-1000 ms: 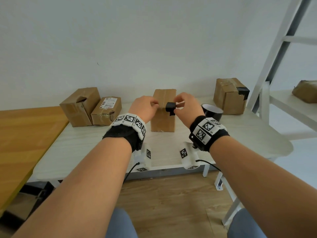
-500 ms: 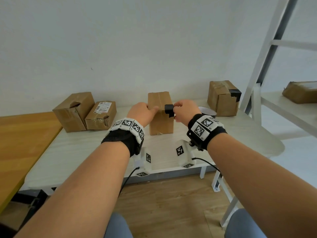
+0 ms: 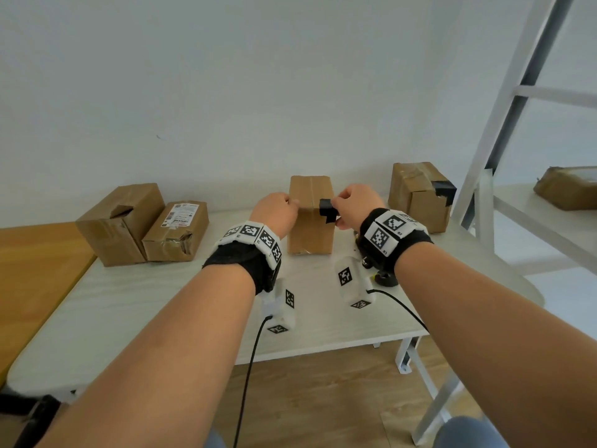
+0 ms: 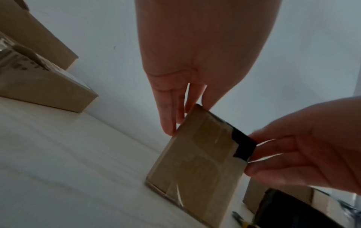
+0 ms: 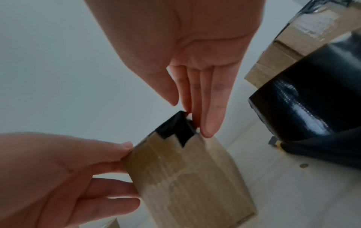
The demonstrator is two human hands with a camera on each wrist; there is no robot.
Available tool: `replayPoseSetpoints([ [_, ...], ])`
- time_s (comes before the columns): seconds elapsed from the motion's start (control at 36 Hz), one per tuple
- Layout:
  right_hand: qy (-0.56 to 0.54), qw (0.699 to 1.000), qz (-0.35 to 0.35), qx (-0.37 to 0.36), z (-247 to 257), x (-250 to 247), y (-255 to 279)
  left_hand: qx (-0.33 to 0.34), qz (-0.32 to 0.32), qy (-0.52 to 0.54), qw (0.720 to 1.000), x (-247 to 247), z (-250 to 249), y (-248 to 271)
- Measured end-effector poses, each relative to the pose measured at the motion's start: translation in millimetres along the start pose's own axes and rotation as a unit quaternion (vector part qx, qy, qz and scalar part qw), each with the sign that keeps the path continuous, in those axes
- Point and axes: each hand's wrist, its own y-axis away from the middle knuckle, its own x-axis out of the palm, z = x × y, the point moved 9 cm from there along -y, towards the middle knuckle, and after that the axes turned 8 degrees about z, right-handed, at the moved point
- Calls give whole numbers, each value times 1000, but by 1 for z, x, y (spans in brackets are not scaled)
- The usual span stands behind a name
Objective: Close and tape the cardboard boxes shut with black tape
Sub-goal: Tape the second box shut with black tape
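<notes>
A small upright cardboard box stands mid-table. A short piece of black tape lies over its upper right edge, folded down onto the front face. My right hand presses straight fingers against the tape on the box's right side. My left hand steadies the box, its straight fingers lying against the upper left side. The black tape roll sits on the table just right of the box, hidden behind my right wrist in the head view.
Two cardboard boxes sit at the back left of the white table. A box with black tape stands back right. A wooden table adjoins on the left, a white shelf frame on the right.
Both hands moved forward to the box. The tape piece, held just in front of the box before, now lies stuck over its upper right edge.
</notes>
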Motion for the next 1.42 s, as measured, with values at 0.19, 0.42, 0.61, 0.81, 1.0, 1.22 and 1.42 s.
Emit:
replayPoseSetpoints([
  [0.19, 4, 1000, 7, -22, -1, -2, -28, 0, -79, -66, 995, -20, 12, -16],
  [0.42, 93, 996, -2, -12, 1, -16, -58, 36, -102, -83, 991, -12, -8, -19],
  [0.61, 191, 981, 30, -31, 17, -16, -71, 38, -61, -173, 982, -3, -15, -29],
  [0.81, 272, 962, 15, -18, 14, -27, -79, 43, -86, -136, 986, -4, -9, -52],
  [1.0, 245, 969, -2, -26, 10, -32, -86, 29, -61, -47, 997, 5, -8, -74],
  [1.22, 257, 966, -5, -1, -2, -38, -95, 47, 31, -43, 997, 41, -27, -85],
  [1.42, 266, 964, -8, 10, -9, -37, -101, 48, 58, -107, 991, 49, -27, -89],
])
